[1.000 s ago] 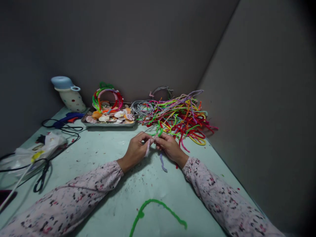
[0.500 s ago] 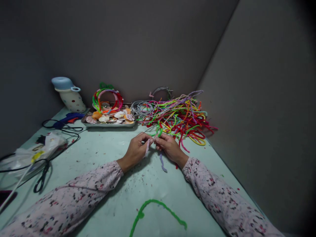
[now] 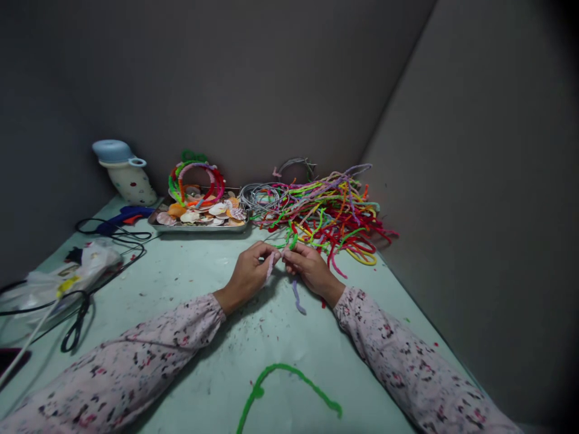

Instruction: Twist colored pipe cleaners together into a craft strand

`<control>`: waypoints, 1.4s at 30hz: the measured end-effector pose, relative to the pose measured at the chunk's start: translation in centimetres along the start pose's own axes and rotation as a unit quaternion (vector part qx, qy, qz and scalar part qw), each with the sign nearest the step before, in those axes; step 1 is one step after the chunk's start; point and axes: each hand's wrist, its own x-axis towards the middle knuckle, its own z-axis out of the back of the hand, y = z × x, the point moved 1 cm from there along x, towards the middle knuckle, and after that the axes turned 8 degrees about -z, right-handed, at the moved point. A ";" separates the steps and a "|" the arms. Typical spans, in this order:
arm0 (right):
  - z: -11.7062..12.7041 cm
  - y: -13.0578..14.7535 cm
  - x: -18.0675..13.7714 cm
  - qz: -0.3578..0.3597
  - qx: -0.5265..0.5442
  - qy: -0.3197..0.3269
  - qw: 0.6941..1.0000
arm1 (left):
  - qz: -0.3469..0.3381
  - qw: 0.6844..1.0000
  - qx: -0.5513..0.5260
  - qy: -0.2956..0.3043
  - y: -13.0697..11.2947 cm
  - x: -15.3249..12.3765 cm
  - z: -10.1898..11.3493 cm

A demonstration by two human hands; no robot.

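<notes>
My left hand (image 3: 249, 270) is closed in a pinch on a pale pink pipe cleaner (image 3: 270, 267), whose end hangs below the thumb. Opposite it, my right hand (image 3: 311, 269) pinches close by, thumb against fingers, with a bit of green pipe cleaner (image 3: 294, 242) rising above its fingertips. The fingertips of both hands almost meet, and the piece between them is mostly hidden. Below the right hand a lilac pipe cleaner (image 3: 298, 300) points down; whether it is held or lies on the table I cannot tell. A bent green pipe cleaner (image 3: 289, 366) lies nearer to me.
Behind my hands spreads a heap of coloured pipe cleaners (image 3: 335, 211), beside coiled grey wire (image 3: 261, 198). A metal tray (image 3: 199, 228) holds shells and wrapped rings (image 3: 217, 181). At left are a bottle (image 3: 131, 181), a blue glue gun (image 3: 118, 219), black cables and a plastic bag (image 3: 97, 260).
Both hands stay in nearly the same place and keep their pinch. The whole view has shifted very slightly; no object has visibly moved.
</notes>
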 end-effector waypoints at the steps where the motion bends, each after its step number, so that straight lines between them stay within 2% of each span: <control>1: 0.0 0.0 0.0 -0.001 -0.001 0.000 1.000 | 0.003 1.000 -0.003 0.001 0.0 0.0 0.0; 12: 0.0 0.2 0.1 -0.011 0.052 -0.014 0.999 | -0.025 1.000 0.010 -0.001 -0.2 0.1 -0.2; 34: -0.1 0.2 -0.1 0.007 -0.017 0.001 1.000 | 0.002 1.000 -0.002 0.000 -0.3 0.1 0.1; 42: 0.0 0.1 -0.1 0.000 0.005 0.004 1.000 | 0.015 1.000 -0.015 0.001 -0.2 0.1 -0.1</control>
